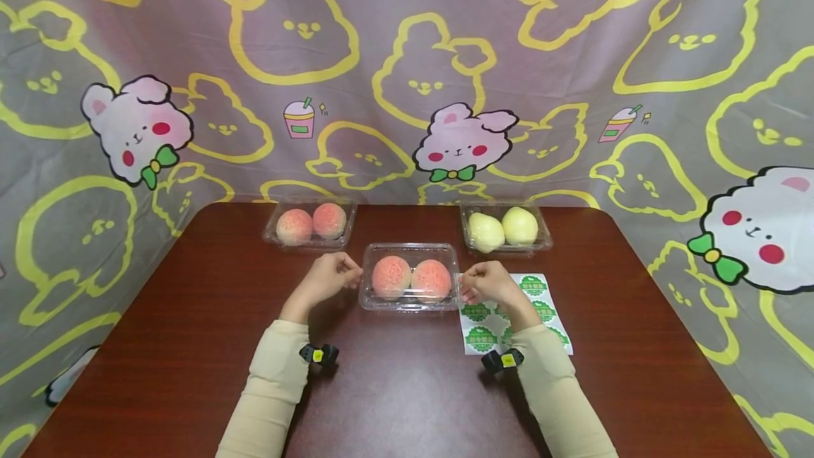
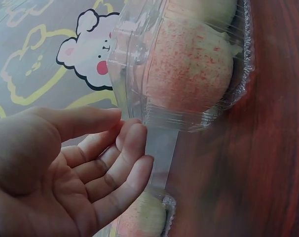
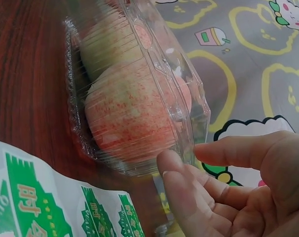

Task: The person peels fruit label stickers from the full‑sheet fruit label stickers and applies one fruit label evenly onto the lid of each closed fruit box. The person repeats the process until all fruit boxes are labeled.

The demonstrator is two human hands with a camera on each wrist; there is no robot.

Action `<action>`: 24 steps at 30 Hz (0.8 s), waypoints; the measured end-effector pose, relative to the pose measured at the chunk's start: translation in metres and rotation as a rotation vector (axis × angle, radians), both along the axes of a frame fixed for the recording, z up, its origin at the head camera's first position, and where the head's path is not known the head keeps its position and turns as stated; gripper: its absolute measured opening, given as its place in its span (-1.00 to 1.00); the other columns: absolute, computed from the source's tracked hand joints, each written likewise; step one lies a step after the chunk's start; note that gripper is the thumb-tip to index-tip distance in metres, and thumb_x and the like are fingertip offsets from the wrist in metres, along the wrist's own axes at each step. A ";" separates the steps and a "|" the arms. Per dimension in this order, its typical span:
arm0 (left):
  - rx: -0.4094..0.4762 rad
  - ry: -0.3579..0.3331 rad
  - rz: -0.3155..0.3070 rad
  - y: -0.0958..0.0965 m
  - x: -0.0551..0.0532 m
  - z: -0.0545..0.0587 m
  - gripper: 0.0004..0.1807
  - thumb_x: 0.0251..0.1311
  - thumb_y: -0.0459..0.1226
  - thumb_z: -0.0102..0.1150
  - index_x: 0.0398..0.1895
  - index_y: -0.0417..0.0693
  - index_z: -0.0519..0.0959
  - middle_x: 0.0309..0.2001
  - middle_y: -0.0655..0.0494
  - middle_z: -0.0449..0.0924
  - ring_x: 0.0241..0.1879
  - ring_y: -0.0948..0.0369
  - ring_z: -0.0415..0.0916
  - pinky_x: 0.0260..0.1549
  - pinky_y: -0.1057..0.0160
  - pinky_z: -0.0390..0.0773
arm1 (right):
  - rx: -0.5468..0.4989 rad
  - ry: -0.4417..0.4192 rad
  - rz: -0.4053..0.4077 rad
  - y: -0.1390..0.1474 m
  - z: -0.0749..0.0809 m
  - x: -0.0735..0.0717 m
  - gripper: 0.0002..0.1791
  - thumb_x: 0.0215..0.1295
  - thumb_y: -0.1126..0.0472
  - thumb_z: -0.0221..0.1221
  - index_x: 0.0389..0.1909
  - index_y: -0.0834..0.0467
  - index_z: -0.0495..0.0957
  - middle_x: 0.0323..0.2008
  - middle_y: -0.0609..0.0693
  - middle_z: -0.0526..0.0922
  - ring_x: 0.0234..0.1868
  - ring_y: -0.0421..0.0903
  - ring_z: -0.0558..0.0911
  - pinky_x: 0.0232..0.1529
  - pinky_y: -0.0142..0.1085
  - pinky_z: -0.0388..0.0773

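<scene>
Sitting mid-desk [image 1: 407, 387], toward the far edge: clear plastic box [image 1: 407, 305] with two peaches [image 1: 391, 277] inside. Left hand [image 1: 327, 276] at its left end, fingers loosely bent, thumb and fingertips narrow; right hand [image 1: 492, 283] at its right end, also bent, small thumb gap. Contact: can't tell. Green sticker sheet [image 1: 480, 339] right of box, partly under right hand. Second peach box [image 1: 324, 243] near far left corner; pale-fruit box [image 1: 537, 244] near far right corner.

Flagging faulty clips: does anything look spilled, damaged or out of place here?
Nothing stands out. The peaches and yellow fruit sit inside clear boxes, and no spill or damage shows. The sticker sheet is partly hidden by the right hand, so part can't be checked.
</scene>
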State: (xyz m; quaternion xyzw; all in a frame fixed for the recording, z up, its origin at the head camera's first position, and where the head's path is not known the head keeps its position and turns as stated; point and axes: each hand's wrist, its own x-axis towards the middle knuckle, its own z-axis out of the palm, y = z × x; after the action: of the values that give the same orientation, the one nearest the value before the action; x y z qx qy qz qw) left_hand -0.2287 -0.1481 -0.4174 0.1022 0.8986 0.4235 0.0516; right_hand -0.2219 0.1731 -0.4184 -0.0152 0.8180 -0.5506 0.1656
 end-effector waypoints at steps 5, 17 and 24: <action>0.025 0.021 0.008 0.001 0.000 0.001 -0.84 0.27 -0.33 0.15 -0.28 -0.31 0.57 -0.38 -0.24 0.68 -0.37 -0.02 0.65 -0.45 0.34 0.52 | 0.019 0.013 -0.003 0.003 0.002 0.000 -0.70 0.35 0.33 0.04 -0.14 0.55 0.52 -0.47 0.15 0.71 -0.56 -0.27 0.64 -0.37 -0.29 0.70; 0.047 0.034 0.023 0.001 0.001 0.003 -0.83 0.29 -0.31 0.13 -0.27 -0.32 0.57 -0.36 -0.23 0.69 -0.34 -0.05 0.67 -0.41 0.30 0.58 | 0.008 0.035 -0.043 0.018 0.003 -0.002 -0.64 0.37 0.34 0.01 -0.04 0.61 0.47 -0.28 0.41 0.70 -0.47 -0.21 0.70 -0.29 -0.23 0.72; 0.052 0.046 0.040 0.003 0.002 0.004 -0.82 0.29 -0.29 0.14 -0.26 -0.30 0.57 -0.37 -0.22 0.68 -0.32 -0.07 0.66 -0.42 0.32 0.55 | 0.056 0.071 -0.092 0.031 0.007 -0.003 -0.65 0.36 0.33 0.03 -0.06 0.59 0.49 -0.32 0.35 0.72 -0.47 -0.20 0.72 -0.29 -0.21 0.72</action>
State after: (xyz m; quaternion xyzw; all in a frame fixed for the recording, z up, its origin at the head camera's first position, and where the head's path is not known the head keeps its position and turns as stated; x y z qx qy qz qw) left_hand -0.2268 -0.1451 -0.4138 0.0952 0.8902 0.4451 0.0195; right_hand -0.2245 0.2039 -0.4110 0.0075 0.8383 -0.5337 0.1114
